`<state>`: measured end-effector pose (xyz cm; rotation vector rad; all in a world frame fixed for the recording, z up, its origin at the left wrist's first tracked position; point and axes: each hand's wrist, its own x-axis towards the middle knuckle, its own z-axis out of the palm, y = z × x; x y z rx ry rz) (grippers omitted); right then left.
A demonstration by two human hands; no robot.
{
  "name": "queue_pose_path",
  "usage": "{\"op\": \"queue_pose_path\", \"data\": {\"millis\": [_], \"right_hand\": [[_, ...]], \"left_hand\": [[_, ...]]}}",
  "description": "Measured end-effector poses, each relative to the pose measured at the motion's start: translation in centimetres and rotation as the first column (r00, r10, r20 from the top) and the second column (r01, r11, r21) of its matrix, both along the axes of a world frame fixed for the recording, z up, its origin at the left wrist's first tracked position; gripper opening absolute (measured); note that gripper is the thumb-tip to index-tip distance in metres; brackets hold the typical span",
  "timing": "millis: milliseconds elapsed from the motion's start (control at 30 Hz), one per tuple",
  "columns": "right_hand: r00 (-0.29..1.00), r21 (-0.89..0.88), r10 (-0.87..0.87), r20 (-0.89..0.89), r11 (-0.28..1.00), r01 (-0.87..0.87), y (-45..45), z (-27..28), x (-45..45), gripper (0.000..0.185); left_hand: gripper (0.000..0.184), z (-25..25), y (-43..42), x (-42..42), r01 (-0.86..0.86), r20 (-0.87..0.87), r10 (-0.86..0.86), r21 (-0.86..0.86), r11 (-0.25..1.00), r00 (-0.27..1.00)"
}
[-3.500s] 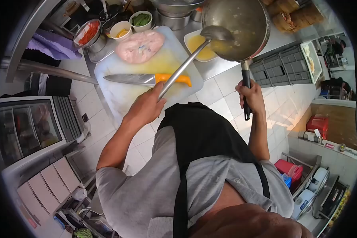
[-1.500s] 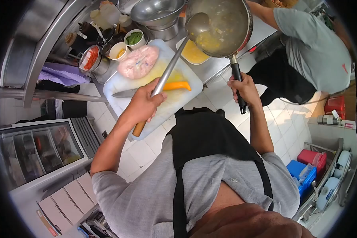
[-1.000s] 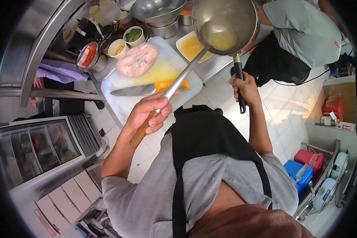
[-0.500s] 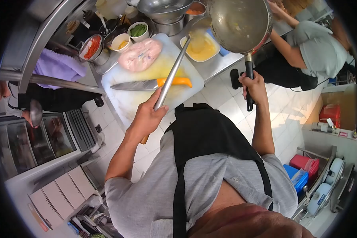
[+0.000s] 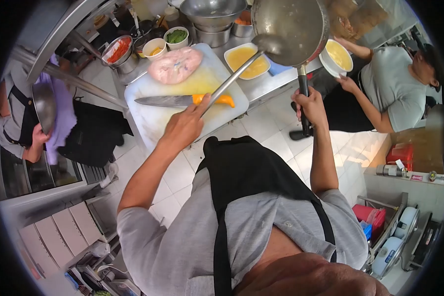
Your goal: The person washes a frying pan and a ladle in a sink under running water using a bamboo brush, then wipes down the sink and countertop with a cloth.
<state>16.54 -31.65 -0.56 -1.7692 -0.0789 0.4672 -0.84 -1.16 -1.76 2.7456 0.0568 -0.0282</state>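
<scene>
Kitchen counter (image 5: 262, 86), mid-work: a person's left hand (image 5: 185, 126), near the cutting board (image 5: 148, 118), is wrapped around a ladle (image 5: 272, 47); the right hand (image 5: 312, 106) grips a pan (image 5: 296, 24) right of the board. A careless tilt could splash the counter.

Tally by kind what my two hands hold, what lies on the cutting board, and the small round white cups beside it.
Ladle, in the left hand: 1
Pan, in the right hand: 1
Knife: 1
Pink mass: 1
White cups: 2
Total: 6
</scene>
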Motion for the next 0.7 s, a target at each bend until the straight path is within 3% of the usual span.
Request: {"op": "queue_pose_path", "data": {"millis": [33, 133, 167, 267, 467, 533, 567, 700], "right_hand": [[1.0, -0.006, 0.014, 0.016, 1.0, -0.014, -0.3, -0.4, 0.3, 0.017], [0.998, 0.005, 0.058, 0.037, 0.998, -0.058, -0.9, -0.9, 0.8, 0.016], [0.996, 0.012, 0.08, 0.038, 0.997, -0.08, -1.0, -1.0, 0.8, 0.016], [0.996, 0.004, 0.078, 0.048, 0.997, -0.078, -1.1, -1.3, 1.1, 0.016], [0.99, 0.038, 0.121, 0.077, 0.992, -0.124, -2.4, -2.8, 3.7, 0.014], [0.989, 0.074, 0.137, 0.051, 0.987, -0.141, -2.7, -3.6, 4.3, 0.015], [0.989, 0.09, 0.144, 0.031, 0.985, -0.146, -2.7, -4.0, 4.7, 0.016], [0.989, 0.19, 0.149, -0.011, 0.971, -0.144, -2.7, -4.5, 3.7, 0.016]], "left_hand": [[0.069, 0.3, 0.5, -0.9, 0.027, 0.077, -0.029, 0.029, 0.999, 0.997], [0.068, 4.3, -0.1, -2.0, -0.003, -0.078, 0.009, 0.075, 0.997, 0.997], [0.067, 3.6, -0.4, -1.9, 0.005, 0.028, -0.007, 0.073, 0.997, 1.0], [0.067, 4.2, -3.0, -0.6, -0.053, 0.066, 0.045, 0.133, 0.99, 0.997], [0.067, 6.0, -4.7, -3.6, -0.113, -0.011, 0.122, 0.3, 0.947, 0.992], [0.068, 9.0, -6.3, -5.1, -0.159, -0.083, 0.194, 0.316, 0.935, 0.977], [0.066, 10.0, -7.1, -5.7, -0.202, -0.109, 0.247, 0.313, 0.928, 0.963], [0.064, 8.4, -7.8, -6.9, -0.269, 0.067, 0.264, 0.09, 0.959, 0.962]]}}
